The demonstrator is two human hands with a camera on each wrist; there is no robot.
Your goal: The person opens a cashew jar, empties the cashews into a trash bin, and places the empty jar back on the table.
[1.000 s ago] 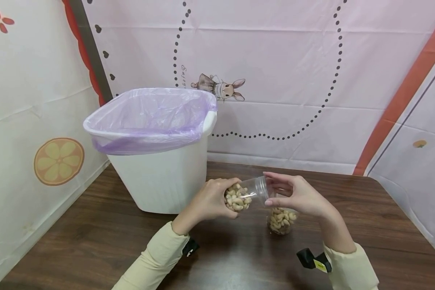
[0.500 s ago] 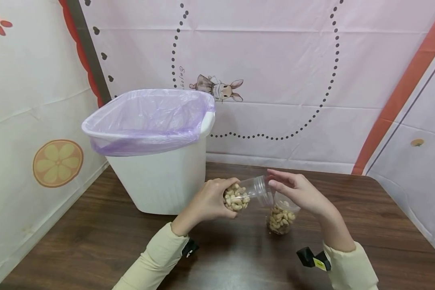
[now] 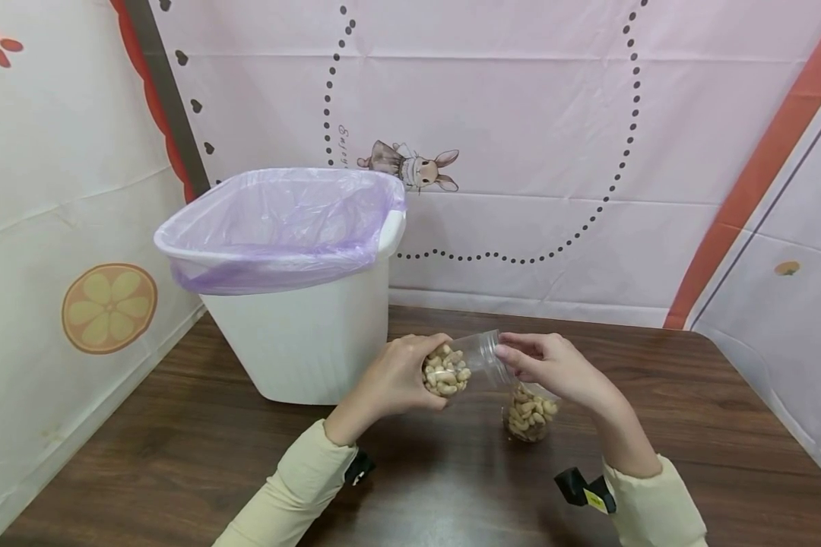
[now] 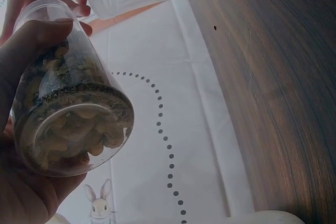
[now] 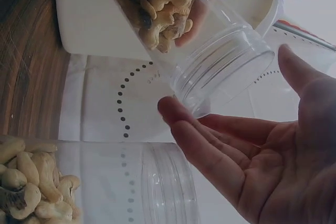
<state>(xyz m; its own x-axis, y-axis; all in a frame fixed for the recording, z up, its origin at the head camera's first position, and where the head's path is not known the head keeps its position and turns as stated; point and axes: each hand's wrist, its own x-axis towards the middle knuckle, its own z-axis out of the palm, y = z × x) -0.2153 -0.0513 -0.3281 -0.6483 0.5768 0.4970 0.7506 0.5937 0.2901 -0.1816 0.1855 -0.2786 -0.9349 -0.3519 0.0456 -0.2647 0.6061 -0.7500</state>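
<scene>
My left hand (image 3: 398, 381) grips a clear plastic jar (image 3: 477, 358) around its base, tilted with its threaded mouth toward the right. Cashews (image 5: 165, 11) lie heaped at the bottom of this lidless jar, and dark specks show near its base in the left wrist view. My right hand (image 3: 566, 370) is at the mouth, fingers loosely extended, with fingertips (image 5: 173, 109) right at the rim and the thumb apart from it. A second open jar (image 3: 528, 419), part full of cashews, stands upright on the table just below the right hand, which overlaps its top in the head view.
A white bin (image 3: 297, 346) lined with a purple bag (image 3: 274, 277) stands on the dark wooden table (image 3: 445, 486), left of the hands. Printed cloth (image 3: 520, 152) hangs behind and along both sides. One small dark speck (image 4: 214, 28) lies on the table.
My right hand draws back from the held jar's mouth, then lowers back to the rim with fingers closer together. The left hand and its jar tilt barely shift.
</scene>
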